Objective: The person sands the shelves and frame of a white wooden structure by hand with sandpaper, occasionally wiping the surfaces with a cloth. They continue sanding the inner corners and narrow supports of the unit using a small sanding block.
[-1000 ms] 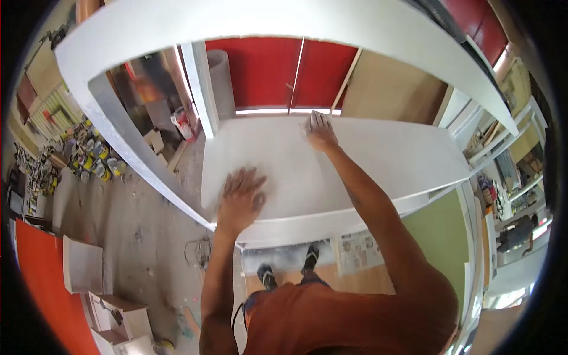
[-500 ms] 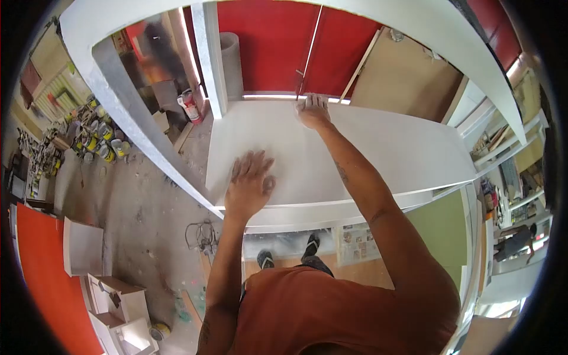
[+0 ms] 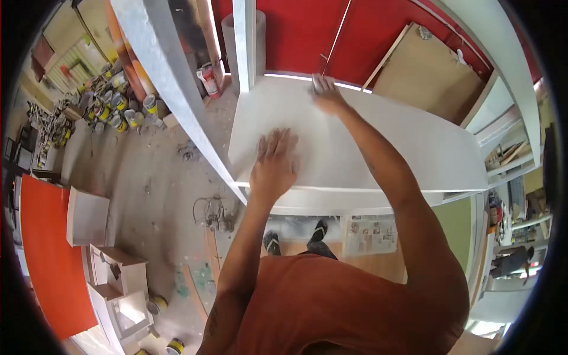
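A wide white panel (image 3: 367, 145) lies flat in front of me, framed by a pale upright post (image 3: 244, 47) at its far left corner. Near its left front part, my left hand (image 3: 276, 160) rests palm down with fingers spread and nothing in it. My right hand (image 3: 329, 96) is stretched to the panel's far edge, blurred by motion. Its fingers lie over something pale and small on the surface, too smeared to make out.
Red panels (image 3: 302, 41) stand behind the white one, with a brown board (image 3: 429, 77) leaning there. Paint cans (image 3: 118, 123) crowd the floor at left. White cabinets (image 3: 121, 272) stand lower left. A person (image 3: 510, 262) is far right.
The view has shifted, so the panel appears higher and further right. Both my hands remain over the panel, the left one near its front and the right one near its far edge.
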A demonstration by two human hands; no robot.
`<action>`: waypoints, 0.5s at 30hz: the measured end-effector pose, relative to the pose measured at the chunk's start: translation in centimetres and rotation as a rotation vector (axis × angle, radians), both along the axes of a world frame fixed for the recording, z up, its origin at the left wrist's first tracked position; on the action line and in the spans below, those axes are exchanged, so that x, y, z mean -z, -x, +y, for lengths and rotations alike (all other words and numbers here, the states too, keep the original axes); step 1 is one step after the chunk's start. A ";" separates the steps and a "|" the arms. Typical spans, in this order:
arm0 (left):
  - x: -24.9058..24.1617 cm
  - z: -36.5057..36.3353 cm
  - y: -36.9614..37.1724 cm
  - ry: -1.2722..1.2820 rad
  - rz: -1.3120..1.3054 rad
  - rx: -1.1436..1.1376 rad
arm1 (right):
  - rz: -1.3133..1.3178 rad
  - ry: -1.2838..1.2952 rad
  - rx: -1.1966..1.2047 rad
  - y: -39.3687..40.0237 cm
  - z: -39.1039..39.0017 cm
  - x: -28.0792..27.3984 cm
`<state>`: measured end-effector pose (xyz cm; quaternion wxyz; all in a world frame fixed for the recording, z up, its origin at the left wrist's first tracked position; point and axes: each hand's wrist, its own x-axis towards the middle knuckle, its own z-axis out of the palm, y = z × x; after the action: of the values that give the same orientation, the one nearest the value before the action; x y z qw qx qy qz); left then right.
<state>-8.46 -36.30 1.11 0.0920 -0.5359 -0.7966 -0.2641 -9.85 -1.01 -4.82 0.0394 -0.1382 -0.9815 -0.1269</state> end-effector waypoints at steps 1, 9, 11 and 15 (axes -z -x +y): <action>-0.1 -0.1 0.1 -0.017 -0.006 0.022 | 0.007 0.248 0.241 1.5 -2.1 -2.9; 0.1 0.2 0.5 -0.107 -0.088 -0.006 | 0.037 0.386 -0.120 -18.7 -22.9 -6.9; 0.0 0.3 0.2 -0.046 -0.038 -0.046 | 0.016 0.473 -0.142 -19.5 -23.3 -8.7; 0.2 0.2 -0.1 -0.051 -0.055 -0.061 | 0.122 0.487 -0.099 -10.7 -14.9 -6.2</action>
<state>-8.32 -36.10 0.88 0.0916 -0.5013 -0.8077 -0.2964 0.86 -15.88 1.35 0.0702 -0.1028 -0.9845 0.1237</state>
